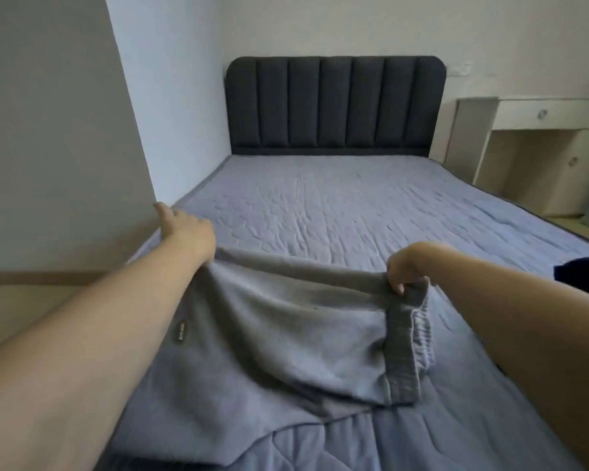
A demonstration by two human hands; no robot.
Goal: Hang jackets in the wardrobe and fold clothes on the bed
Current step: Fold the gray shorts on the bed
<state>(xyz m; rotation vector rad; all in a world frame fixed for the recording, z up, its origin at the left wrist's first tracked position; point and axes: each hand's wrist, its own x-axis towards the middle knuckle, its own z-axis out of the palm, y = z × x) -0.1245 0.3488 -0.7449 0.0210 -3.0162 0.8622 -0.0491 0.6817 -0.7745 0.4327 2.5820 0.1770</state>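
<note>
Forearms fill foreground. Grey garment [279, 338] lies on bed [354, 205], far edge lifted, long axis running left-right between my hands. Right hand [405, 266] pinches ribbed waistband; left hand [187, 229] grips opposite corner, forefinger extended. I judge both equally near.

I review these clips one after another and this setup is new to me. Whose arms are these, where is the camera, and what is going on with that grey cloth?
There is no machine here: a person wears a wide-angle camera on the head, so the single picture looks forward and down over their own arms. They stand at the foot of a bed with a dark headboard. A grey garment lies on the cover. The right hand pinches its ribbed band and lifts it. The left hand holds the other end of the lifted edge, with one finger pointing out. A dark item shows at the right edge; what it is I cannot tell.
</note>
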